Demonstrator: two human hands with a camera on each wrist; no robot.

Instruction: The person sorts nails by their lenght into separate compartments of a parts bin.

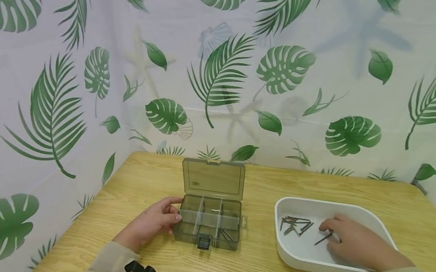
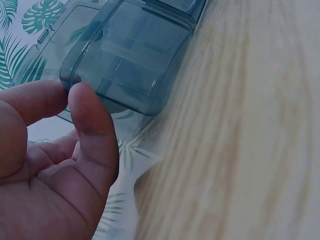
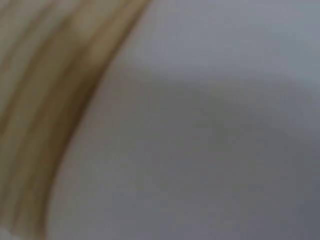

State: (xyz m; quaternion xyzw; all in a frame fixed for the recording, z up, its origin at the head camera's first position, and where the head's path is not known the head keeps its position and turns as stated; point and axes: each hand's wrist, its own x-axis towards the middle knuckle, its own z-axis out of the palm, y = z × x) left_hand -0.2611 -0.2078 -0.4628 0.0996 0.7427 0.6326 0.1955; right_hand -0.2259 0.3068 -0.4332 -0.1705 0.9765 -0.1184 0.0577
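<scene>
A smoky, see-through compartment box (image 1: 210, 218) stands on the table, its lid (image 1: 214, 179) raised at the back. My left hand (image 1: 154, 219) holds the box at its left side; in the left wrist view the thumb (image 2: 92, 117) and a forefinger pinch its corner. A few dark screws (image 1: 228, 235) lie in the front right compartment. My right hand (image 1: 353, 243) is inside the white tray (image 1: 285, 254), pinching one long dark screw (image 1: 323, 239) that points down to the left. Several more screws (image 1: 295, 224) lie loosely heaped at the tray's left.
The wood-grain table (image 1: 150, 261) runs back to a leaf-printed cloth (image 1: 222, 88), which also hangs along the left side. Bare tabletop separates box and tray. Blurred tray wall (image 3: 175, 160) fills most of the right wrist view, hiding the hand there.
</scene>
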